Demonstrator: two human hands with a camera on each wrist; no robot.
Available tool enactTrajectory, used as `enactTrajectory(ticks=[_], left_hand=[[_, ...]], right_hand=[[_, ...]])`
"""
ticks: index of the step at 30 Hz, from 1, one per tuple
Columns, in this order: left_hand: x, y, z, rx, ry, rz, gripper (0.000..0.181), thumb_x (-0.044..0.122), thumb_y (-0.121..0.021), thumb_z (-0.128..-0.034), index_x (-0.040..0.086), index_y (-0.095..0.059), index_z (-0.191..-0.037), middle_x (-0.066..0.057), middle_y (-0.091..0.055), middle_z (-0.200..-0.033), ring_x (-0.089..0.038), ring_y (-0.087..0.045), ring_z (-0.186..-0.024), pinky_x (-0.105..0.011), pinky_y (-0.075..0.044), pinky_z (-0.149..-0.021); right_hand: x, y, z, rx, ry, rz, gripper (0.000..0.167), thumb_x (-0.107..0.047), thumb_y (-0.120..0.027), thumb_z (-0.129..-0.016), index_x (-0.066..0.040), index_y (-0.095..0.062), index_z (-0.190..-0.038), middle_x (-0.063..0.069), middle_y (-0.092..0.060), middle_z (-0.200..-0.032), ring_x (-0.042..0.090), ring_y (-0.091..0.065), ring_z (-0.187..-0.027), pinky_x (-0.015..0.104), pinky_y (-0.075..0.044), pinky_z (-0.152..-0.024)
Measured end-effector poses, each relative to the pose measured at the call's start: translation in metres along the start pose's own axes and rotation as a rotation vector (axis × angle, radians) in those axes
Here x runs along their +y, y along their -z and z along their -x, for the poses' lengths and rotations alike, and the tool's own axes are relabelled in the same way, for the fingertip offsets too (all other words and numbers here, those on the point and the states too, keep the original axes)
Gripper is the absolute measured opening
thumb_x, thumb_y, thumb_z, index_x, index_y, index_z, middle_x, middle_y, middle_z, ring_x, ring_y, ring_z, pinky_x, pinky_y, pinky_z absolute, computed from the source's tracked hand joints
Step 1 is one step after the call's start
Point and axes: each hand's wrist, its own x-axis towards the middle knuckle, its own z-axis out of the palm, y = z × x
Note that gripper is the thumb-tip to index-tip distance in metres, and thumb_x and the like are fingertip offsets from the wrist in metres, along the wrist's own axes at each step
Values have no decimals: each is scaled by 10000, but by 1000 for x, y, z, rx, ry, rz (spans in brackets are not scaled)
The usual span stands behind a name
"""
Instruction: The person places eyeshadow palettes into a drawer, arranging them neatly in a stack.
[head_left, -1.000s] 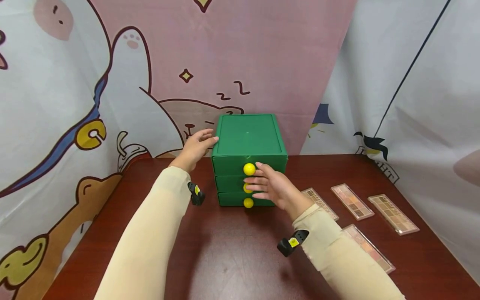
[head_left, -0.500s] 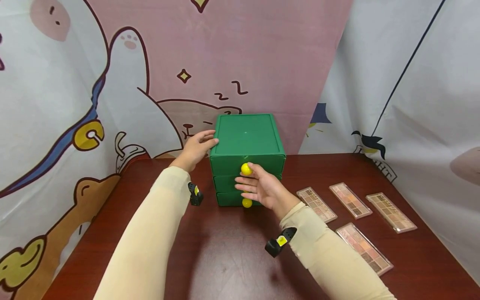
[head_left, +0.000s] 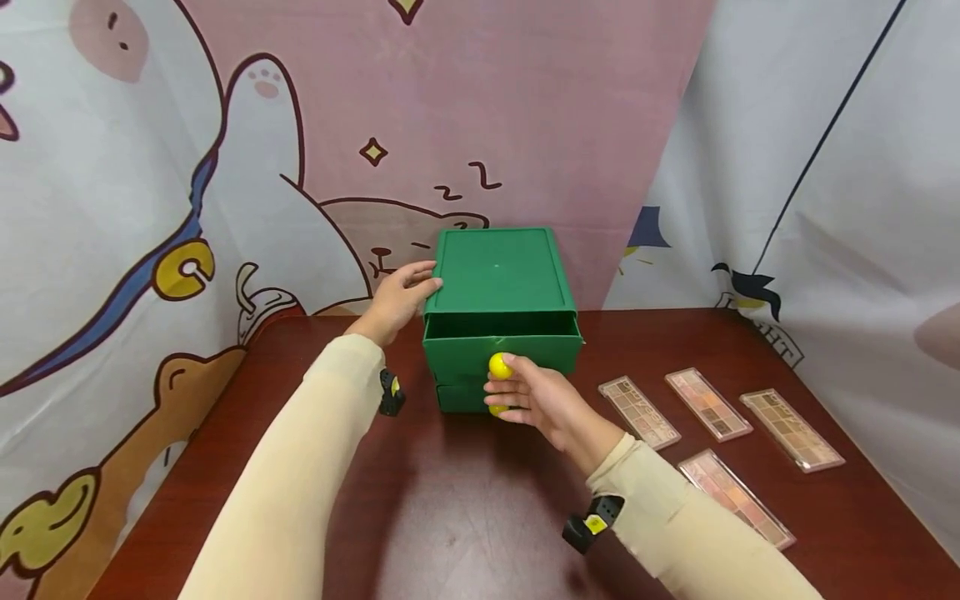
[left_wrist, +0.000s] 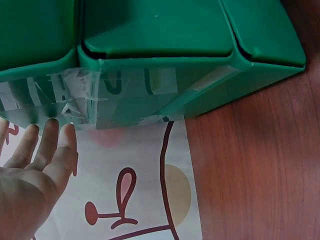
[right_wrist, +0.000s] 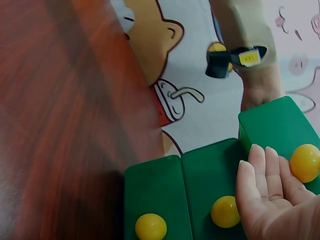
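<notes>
A green three-drawer box [head_left: 495, 271] stands on the table, its top drawer [head_left: 459, 354] pulled partly out. My right hand [head_left: 551, 404] pinches that drawer's yellow ball knob [head_left: 498, 367] between thumb and index finger; the other fingers extend below it. In the right wrist view, the middle drawer's knob [right_wrist: 225, 212] and the bottom drawer's knob [right_wrist: 151, 227] sit on flush fronts. My left hand [head_left: 397, 300] touches the box's left side near the top, fingers extended. Clear tape [left_wrist: 82, 95] crosses that side in the left wrist view. Only a dark strip of the drawer's inside shows.
Several eyeshadow palettes lie right of the box: one nearest it [head_left: 639, 412], one behind [head_left: 708, 404], one far right [head_left: 792, 429] and one nearer me [head_left: 737, 497], partly behind my right sleeve. A printed cloth [head_left: 600, 125] hangs behind the dark red table [head_left: 450, 517].
My right hand has moved onto the top knob, taken hold of it, and drawn the top drawer out toward me. My left hand has stayed at the box's left side.
</notes>
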Motion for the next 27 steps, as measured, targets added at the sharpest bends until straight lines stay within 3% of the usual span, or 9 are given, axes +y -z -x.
enactTrajectory(ticks=[5,14,21,27], left_hand=[[-2,-3,0,4,1,22,481,277,-557,-995,211,-441,-1458,-51,-430,-1474,-227,-488,-1038,-332,-417,-754],[-2,-3,0,-10,-7,34,480,287,-562,-991,202,-446,-1449,-56,-416,-1482,-232,-420,-1332,-465,-434,-993],[2,-3,3,-10,-13,29,482,283,-556,-995,193,-440,-1454,-61,-414,-1483,-237,-409,-1343,-467,-429,-1004],[-3,-1,-1,6,-14,20,482,310,-564,-988,219,-449,-1448,-44,-418,-1480,-236,-424,-1325,-461,-430,-988]], right_hand=[[5,2,14,-35,1,34,515,-425,-466,-1000,41,-554,-1201,99,-688,-1017,181,-672,-919,309,-527,-822],[8,3,36,-95,0,78,550,-428,-475,-995,68,-546,-1222,61,-692,-973,181,-674,-927,328,-523,-838],[11,2,46,-128,2,63,479,-392,-473,-1001,37,-586,-1181,33,-694,-933,166,-678,-902,304,-527,-796],[12,-1,55,-149,-9,70,464,-372,-468,-1001,38,-591,-1181,24,-695,-926,155,-677,-892,299,-529,-782]])
